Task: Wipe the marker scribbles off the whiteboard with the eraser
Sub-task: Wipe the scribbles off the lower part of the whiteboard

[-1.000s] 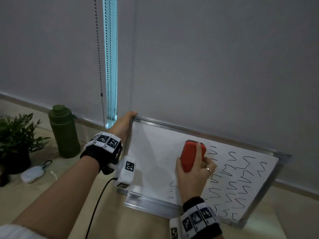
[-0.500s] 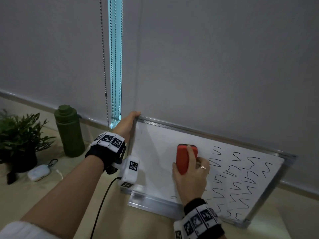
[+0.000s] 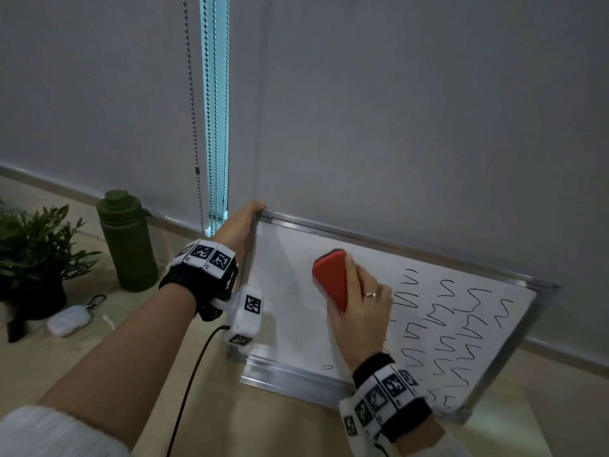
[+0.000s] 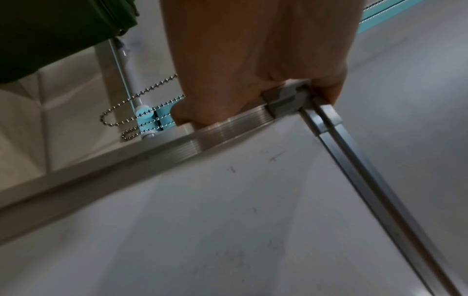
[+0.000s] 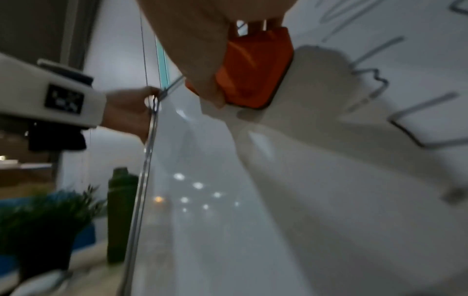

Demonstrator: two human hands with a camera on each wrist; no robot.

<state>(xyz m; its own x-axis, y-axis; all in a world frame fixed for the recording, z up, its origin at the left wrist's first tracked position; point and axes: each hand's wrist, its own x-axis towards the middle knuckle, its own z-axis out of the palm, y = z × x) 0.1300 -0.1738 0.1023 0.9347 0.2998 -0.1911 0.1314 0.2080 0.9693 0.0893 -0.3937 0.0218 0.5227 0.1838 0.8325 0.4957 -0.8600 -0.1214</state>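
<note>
A metal-framed whiteboard leans against the grey blind, its foot on the wooden table. Black marker scribbles cover its right half; its left half is white, with one small mark near the bottom edge. My right hand grips a red eraser and presses it flat on the board, left of the scribbles; the right wrist view shows the eraser against the surface. My left hand grips the board's top-left corner, fingers curled over the frame.
A dark green bottle and a potted plant stand left of the board on the table. A small white case lies in front of the plant. Bead chains hang beside the left hand. A black cable runs from the left wrist.
My right hand has slid the eraser leftward across the board, away from the scribbles, wiping marks in the lower middle. The left hand has kept its hold on the corner.
</note>
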